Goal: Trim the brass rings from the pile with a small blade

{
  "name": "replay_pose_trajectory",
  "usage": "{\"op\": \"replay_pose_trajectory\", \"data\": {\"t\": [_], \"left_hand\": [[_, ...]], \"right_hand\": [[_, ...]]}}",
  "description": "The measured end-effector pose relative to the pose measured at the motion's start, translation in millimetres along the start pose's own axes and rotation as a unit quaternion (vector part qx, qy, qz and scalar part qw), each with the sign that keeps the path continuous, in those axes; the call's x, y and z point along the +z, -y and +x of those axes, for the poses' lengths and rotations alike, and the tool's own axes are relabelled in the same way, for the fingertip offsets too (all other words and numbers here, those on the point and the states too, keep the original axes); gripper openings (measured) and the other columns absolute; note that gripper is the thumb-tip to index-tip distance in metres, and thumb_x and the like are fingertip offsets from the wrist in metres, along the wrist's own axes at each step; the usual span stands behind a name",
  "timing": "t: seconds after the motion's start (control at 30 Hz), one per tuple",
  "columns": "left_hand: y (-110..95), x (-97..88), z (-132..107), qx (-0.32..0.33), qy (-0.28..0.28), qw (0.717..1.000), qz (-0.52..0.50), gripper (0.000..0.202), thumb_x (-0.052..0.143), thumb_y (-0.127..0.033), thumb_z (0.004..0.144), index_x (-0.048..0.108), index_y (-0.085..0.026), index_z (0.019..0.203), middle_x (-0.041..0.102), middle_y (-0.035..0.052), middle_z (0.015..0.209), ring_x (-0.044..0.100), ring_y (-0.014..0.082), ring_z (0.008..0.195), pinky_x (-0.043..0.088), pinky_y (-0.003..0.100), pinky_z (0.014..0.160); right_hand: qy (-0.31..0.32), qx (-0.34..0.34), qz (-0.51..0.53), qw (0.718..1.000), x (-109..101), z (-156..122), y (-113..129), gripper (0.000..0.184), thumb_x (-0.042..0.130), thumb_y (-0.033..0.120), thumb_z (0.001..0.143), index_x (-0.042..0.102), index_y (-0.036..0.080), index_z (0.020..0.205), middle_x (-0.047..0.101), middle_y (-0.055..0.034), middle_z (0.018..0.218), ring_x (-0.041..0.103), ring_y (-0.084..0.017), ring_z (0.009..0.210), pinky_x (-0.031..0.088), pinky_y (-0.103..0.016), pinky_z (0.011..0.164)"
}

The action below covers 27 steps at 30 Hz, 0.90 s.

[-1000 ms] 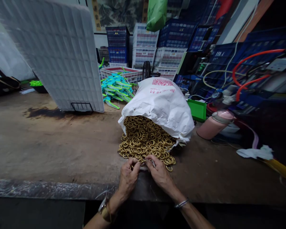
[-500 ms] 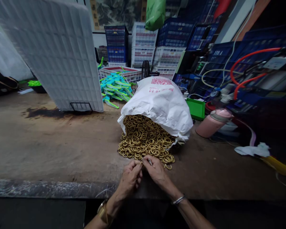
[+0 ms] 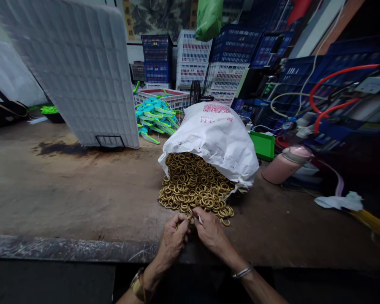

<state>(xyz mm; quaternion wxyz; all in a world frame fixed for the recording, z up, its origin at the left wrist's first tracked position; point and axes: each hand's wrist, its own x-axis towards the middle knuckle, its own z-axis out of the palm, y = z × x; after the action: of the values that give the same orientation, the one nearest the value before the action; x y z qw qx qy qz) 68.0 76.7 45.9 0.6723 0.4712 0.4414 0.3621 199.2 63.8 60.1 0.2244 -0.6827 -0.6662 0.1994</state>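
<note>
Close together over the front of the table, both hands are closed at their fingertips. My left hand (image 3: 172, 237) pinches a gold-coloured ring (image 3: 189, 218), partly covered by the fingers. In my right hand (image 3: 211, 232) is a small pale, slim tool (image 3: 200, 219); most of it is hidden, so its kind is unclear. Its fingertips meet the ring's side. Just beyond the hands, a heap of gold-coloured rings (image 3: 190, 192) spills from the mouth of a white woven sack (image 3: 212, 135) lying on its side with red print on top.
A tall white ribbed panel (image 3: 72, 76) stands at the left on the wooden table (image 3: 66, 198). Turquoise and green plastic pieces (image 3: 155, 114) are piled behind the sack. To its right are a green tray (image 3: 262, 145) and a pink bottle (image 3: 286, 164). Stacked crates (image 3: 193, 50) line the back.
My hands have parted slightly at the fingertips, and more of the ring shows between them. The whole view has shifted a little, so everything sits slightly further right.
</note>
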Motion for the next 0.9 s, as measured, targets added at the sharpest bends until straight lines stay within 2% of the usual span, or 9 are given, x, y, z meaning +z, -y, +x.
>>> {"op": "replay_pose_trajectory", "data": {"t": [0.1, 0.2, 0.33, 0.43, 0.73, 0.9], "left_hand": [[0, 1.2, -1, 0.026, -0.010, 1.000, 0.005, 0.025, 0.052, -0.043, 0.071, 0.048, -0.018, 0.068, 0.043, -0.0088, 0.047, 0.032, 0.0035, 0.034, 0.024, 0.015, 0.034], [2, 1.4, -2, 0.034, -0.013, 0.999, 0.006, 0.024, 0.053, -0.042, 0.072, 0.049, -0.018, 0.070, 0.042, -0.0093, 0.045, 0.031, 0.0038, 0.033, 0.024, 0.016, 0.034], [3, 0.4, -1, 0.040, -0.014, 0.999, -0.011, 0.022, 0.052, -0.040, 0.074, 0.048, -0.018, 0.072, 0.043, -0.0092, 0.047, 0.032, 0.0040, 0.035, 0.025, 0.016, 0.037], [3, -0.2, 0, 0.049, -0.017, 0.999, -0.012, 0.020, 0.051, -0.037, 0.076, 0.047, -0.018, 0.072, 0.043, -0.0090, 0.047, 0.032, 0.0041, 0.036, 0.026, 0.016, 0.038], [7, 0.6, 0, 0.049, -0.009, 0.999, -0.006, 0.023, 0.051, -0.041, 0.074, 0.045, -0.019, 0.068, 0.041, -0.0093, 0.046, 0.029, 0.0045, 0.036, 0.025, 0.017, 0.039], [6, 0.6, -2, 0.073, -0.011, 0.997, 0.010, 0.024, 0.051, -0.040, 0.075, 0.043, -0.019, 0.065, 0.041, -0.0074, 0.051, 0.034, 0.0056, 0.041, 0.027, 0.017, 0.041]], "right_hand": [[0.022, -0.011, -0.084, 0.996, -2, -3, 3, 0.027, 0.041, 0.010, 0.072, 0.055, 0.021, 0.092, 0.064, -0.0016, 0.075, 0.056, -0.015, 0.068, 0.026, -0.023, 0.058], [0.046, -0.009, -0.133, 0.990, -4, -5, 7, 0.028, 0.042, 0.010, 0.072, 0.054, 0.022, 0.094, 0.066, -0.0021, 0.076, 0.057, -0.015, 0.068, 0.023, -0.025, 0.056], [0.028, 0.009, -0.171, 0.985, -6, -7, 11, 0.025, 0.042, 0.008, 0.072, 0.052, 0.020, 0.091, 0.066, -0.0036, 0.078, 0.058, -0.016, 0.069, 0.021, -0.026, 0.056], [0.023, 0.012, -0.184, 0.983, -5, -8, 10, 0.025, 0.042, 0.007, 0.071, 0.052, 0.019, 0.091, 0.066, -0.0040, 0.077, 0.058, -0.017, 0.068, 0.020, -0.027, 0.056], [0.070, -0.007, -0.184, 0.980, 1, -7, 3, 0.024, 0.039, 0.009, 0.072, 0.052, 0.019, 0.090, 0.065, -0.0037, 0.074, 0.057, -0.016, 0.064, 0.019, -0.027, 0.054], [0.074, -0.006, -0.190, 0.979, 6, -8, 0, 0.025, 0.040, 0.009, 0.072, 0.050, 0.018, 0.093, 0.065, -0.0044, 0.074, 0.057, -0.016, 0.065, 0.020, -0.027, 0.055]]}}
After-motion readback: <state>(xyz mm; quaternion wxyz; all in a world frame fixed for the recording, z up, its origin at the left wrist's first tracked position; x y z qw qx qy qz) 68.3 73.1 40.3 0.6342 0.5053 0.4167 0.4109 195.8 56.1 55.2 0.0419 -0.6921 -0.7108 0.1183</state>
